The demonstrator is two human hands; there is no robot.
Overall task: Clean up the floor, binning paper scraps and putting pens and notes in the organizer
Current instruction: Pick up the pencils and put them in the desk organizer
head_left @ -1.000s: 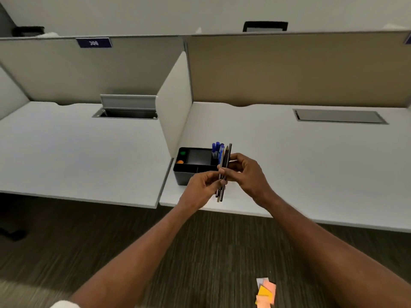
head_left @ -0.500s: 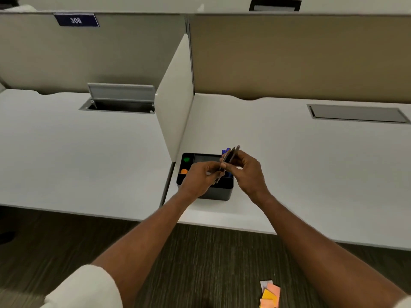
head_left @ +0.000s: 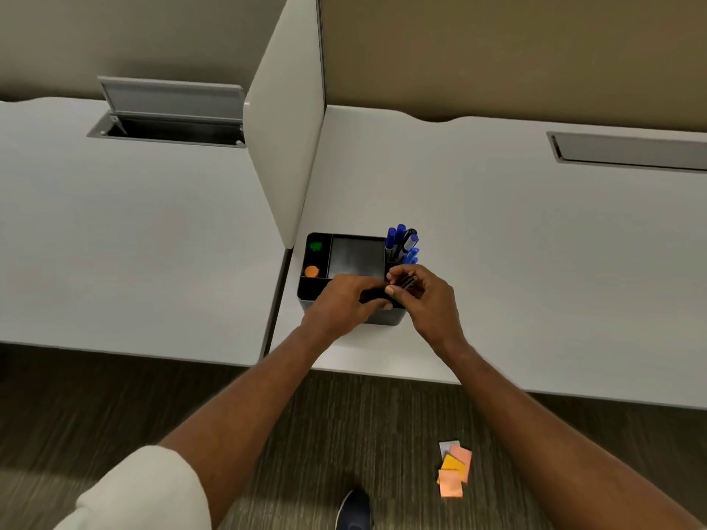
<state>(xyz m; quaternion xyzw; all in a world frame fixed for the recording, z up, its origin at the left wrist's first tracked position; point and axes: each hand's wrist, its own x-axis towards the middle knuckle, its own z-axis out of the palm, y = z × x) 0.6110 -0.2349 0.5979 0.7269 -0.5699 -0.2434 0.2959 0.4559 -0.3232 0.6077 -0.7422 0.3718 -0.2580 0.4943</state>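
A black desk organizer [head_left: 357, 258] stands on the white desk beside the divider, with several blue pens [head_left: 401, 242] upright in its right back slot. My left hand [head_left: 344, 304] and my right hand [head_left: 428, 296] meet over its front right corner. Both are closed on a small bundle of dark pens [head_left: 405, 281], held low and tilted over the organizer. Several sticky notes [head_left: 453, 470], orange, yellow, pink and white, lie on the carpet below the desk edge.
A green and an orange item [head_left: 313, 258] sit in the organizer's left slots. A white divider panel [head_left: 285, 128] rises just left of it. Cable hatches [head_left: 168, 112] are set into both desks. My shoe [head_left: 354, 510] shows on the carpet.
The view has come closer and tipped down. My hands have lowered the dark pens from upright in front of the organizer to a tilted position right over its front right corner.
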